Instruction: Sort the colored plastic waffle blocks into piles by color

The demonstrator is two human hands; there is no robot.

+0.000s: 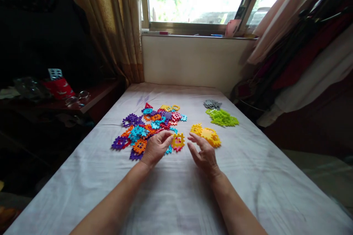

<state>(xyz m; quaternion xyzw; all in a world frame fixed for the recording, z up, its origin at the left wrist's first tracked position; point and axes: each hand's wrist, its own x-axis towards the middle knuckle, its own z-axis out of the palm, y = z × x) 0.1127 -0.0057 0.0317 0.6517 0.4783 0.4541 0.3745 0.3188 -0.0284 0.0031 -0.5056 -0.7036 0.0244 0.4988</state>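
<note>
Between thumb and fingers, my left hand [157, 147] pinches a yellow square frame-shaped interlocking tile [174, 140] with notched edges. My right hand [204, 154] is just to its right, fingers apart, with nothing in it. Behind my right hand lies a small heap of yellow tiles [211, 136]. A mixed pile of purple, orange, blue and red tiles [140, 132] spreads out beyond and to the left of my left hand. Part of that pile is hidden behind this hand.
Lime-green tiles [224, 117] and a grey heap of tiles [212, 104] lie further back on the right of the sheet-covered surface [176, 198]. On the left, a dark side table [96, 97] holds glasses [78, 98] and a red container [59, 88]. Clothes [311, 66] hang at right.
</note>
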